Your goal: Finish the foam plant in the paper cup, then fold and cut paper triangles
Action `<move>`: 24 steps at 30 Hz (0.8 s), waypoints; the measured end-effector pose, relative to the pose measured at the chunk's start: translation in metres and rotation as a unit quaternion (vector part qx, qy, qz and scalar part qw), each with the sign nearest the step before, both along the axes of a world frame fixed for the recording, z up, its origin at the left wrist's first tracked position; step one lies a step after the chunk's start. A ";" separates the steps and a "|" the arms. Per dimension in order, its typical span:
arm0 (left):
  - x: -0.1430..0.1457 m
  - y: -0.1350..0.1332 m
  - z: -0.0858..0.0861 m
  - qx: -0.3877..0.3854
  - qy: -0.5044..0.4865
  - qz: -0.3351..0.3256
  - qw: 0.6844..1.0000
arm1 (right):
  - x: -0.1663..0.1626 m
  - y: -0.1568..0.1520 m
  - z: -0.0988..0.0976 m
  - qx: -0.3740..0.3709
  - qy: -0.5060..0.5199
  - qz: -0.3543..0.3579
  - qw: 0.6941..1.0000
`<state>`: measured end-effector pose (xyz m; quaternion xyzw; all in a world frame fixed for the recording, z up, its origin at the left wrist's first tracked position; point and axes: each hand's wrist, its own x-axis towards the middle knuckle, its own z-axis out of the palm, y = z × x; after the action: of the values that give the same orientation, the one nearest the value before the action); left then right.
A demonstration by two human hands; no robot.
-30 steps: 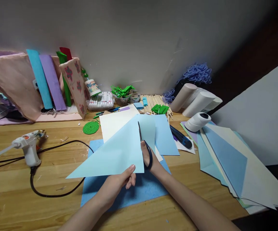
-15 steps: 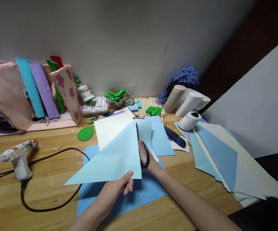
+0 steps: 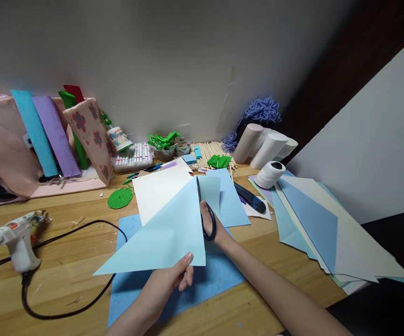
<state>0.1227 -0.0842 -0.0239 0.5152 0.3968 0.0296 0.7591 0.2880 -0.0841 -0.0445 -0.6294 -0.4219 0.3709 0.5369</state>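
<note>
My left hand [image 3: 172, 279] pinches the lower edge of a folded light blue paper triangle [image 3: 166, 233] and holds it up over the table. My right hand [image 3: 213, 228] grips black-handled scissors [image 3: 204, 212], fingers through the loops. The blades run up along the right edge of the triangle, where a narrow light blue strip [image 3: 211, 190] stands beside them. Under both hands lies a darker blue felt sheet [image 3: 187, 284]. A white sheet [image 3: 158, 186] and another blue sheet [image 3: 231, 200] lie just behind.
A white glue gun [image 3: 12, 238] with a black cord [image 3: 65, 308] lies at the left. A fan of large paper sheets [image 3: 321, 228] covers the right side. Paper rolls [image 3: 268, 147], wooden sticks [image 3: 209, 151], markers [image 3: 133, 156], green scraps and crepe paper line the wall.
The scissors have advanced slightly up the paper's edge. The view has drifted, so everything on the table sits a little further left; my hands keep the same grips.
</note>
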 end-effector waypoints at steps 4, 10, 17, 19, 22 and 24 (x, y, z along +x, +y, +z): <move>0.000 0.000 0.002 -0.012 -0.022 0.015 1.000 | 0.002 0.000 -0.003 -0.013 -0.014 0.009 1.000; -0.001 -0.001 0.000 -0.033 -0.030 0.007 0.999 | 0.007 0.002 -0.005 -0.016 -0.018 0.001 1.000; -0.002 -0.001 -0.002 -0.041 -0.026 -0.006 0.999 | 0.011 0.001 -0.001 -0.033 -0.020 0.014 0.999; -0.001 -0.001 -0.001 -0.038 -0.031 -0.002 0.999 | 0.011 0.000 0.000 -0.039 -0.014 0.019 0.999; -0.001 -0.001 -0.001 -0.038 -0.034 -0.002 0.999 | 0.011 0.000 0.003 -0.039 0.006 0.018 0.999; 0.000 -0.001 -0.001 -0.036 -0.038 -0.006 0.999 | 0.011 0.001 0.006 -0.047 0.020 0.015 0.999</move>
<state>0.1223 -0.0853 -0.0252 0.4881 0.3658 0.0303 0.7919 0.2992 -0.0832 -0.0383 -0.6402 -0.4029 0.4109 0.5089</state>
